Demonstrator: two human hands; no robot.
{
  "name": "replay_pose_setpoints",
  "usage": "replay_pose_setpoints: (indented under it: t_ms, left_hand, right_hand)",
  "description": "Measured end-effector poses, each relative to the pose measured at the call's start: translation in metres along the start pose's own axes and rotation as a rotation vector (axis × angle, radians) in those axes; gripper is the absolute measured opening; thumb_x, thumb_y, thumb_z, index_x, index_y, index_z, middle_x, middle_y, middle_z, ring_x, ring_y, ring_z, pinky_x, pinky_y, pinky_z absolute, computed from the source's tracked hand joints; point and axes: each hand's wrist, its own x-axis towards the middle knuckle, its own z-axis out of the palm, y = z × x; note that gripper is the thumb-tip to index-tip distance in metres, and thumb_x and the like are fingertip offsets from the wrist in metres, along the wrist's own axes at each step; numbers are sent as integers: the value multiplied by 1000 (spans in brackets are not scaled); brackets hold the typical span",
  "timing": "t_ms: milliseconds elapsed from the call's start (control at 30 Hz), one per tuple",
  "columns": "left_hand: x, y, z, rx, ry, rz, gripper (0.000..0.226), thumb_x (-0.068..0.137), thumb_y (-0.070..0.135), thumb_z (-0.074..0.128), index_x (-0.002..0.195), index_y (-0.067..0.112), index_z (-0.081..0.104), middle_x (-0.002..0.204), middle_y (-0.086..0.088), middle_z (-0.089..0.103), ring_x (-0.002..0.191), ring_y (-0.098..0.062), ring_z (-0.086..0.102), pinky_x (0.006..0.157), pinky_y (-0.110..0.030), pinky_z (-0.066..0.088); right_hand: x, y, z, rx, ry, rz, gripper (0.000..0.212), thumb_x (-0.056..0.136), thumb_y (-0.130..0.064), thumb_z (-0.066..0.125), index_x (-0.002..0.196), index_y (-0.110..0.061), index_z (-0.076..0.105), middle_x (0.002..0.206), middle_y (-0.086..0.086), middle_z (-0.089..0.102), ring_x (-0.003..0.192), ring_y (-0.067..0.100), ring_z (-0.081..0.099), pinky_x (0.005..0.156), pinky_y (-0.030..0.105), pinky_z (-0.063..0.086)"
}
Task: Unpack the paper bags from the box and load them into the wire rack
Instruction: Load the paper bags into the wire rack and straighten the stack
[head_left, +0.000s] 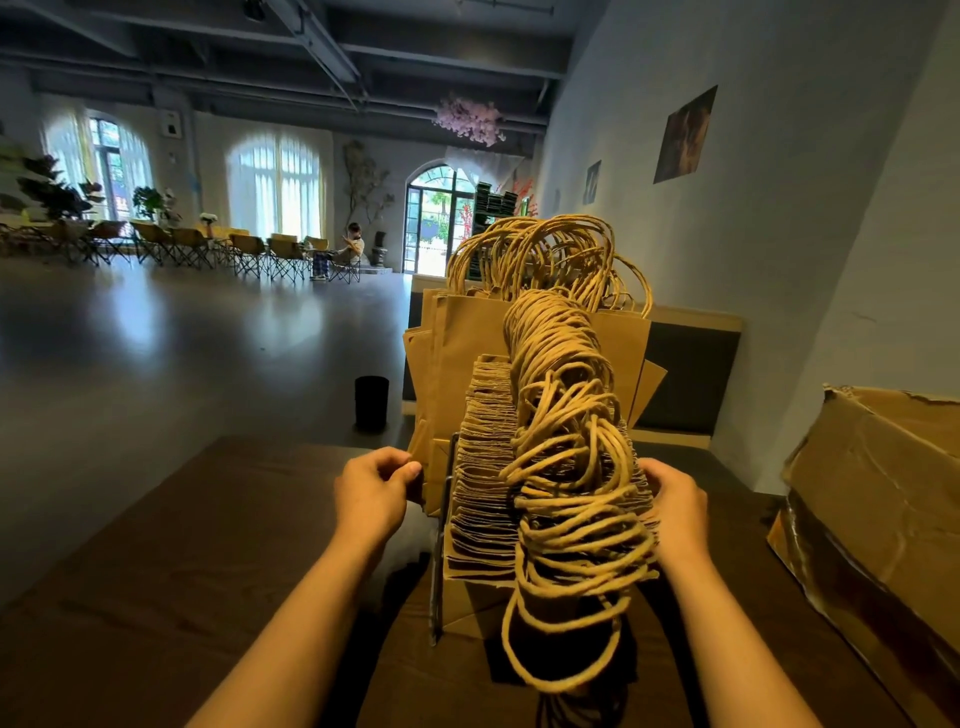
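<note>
Both hands reach forward to a long row of brown paper bags (483, 499) standing on edge in a wire rack (439, 561) on the dark wooden table (156, 597). At the row's left side, the left hand (371, 496) has its fingers curled and its thumb brought in against the edge of an outer bag, pinching it. At the opposite side, the right hand (675, 512) presses against the packed bag edges with its fingers bent round them; the fingertips are hidden behind the paper and handles, so how tightly it grips cannot be told. Two hands, one rack, one table, and one box show. The bags in the near row are too many and too tightly stacked to count; their twisted paper-cord handles (571, 483) spill over the top in a thick tangle and hang down toward the camera. Behind this row stands a second batch of larger bags (462, 343) with their own looped handles (550, 254) sticking up. A torn cardboard box (872, 504) sits on the table at the right, apart from the rack. One black cylindrical bin (371, 402) stands on the floor beyond the table. Far back, a row of folding chairs (208, 249) lines the arched windows, and one person (353, 244) sits there.
</note>
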Motion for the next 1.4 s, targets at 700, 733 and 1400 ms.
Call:
replay_pose_setpoints:
  t_ms: [700, 733, 1400]
  left_hand:
    - [-2, -2, 7, -325, 22, -199, 13, 98, 10, 64, 93, 11, 76, 88, -5, 76, 87, -20, 71, 77, -34, 55]
    - [-1, -1, 7, -338, 27, -203, 13, 97, 10, 64, 93, 11, 76, 88, -5, 76, 87, -21, 71, 78, -36, 56]
    - [-17, -8, 20, 238, 110, 128, 9, 92, 19, 72, 94, 27, 76, 83, 15, 71, 77, -1, 66, 70, -23, 57]
  right_hand:
    - [-11, -12, 1, 245, -88, 68, 20, 99, 2, 56, 109, -1, 73, 101, 12, 71, 78, 2, 61, 49, 2, 41]
    - [-11, -13, 0, 254, -87, 59, 22, 98, 3, 56, 113, -1, 72, 104, 13, 71, 80, 1, 62, 50, 2, 42]
    - [-24, -33, 5, -134, -20, 27, 17, 100, -15, 56, 90, -21, 68, 82, -4, 64, 83, 14, 61, 74, 31, 49]
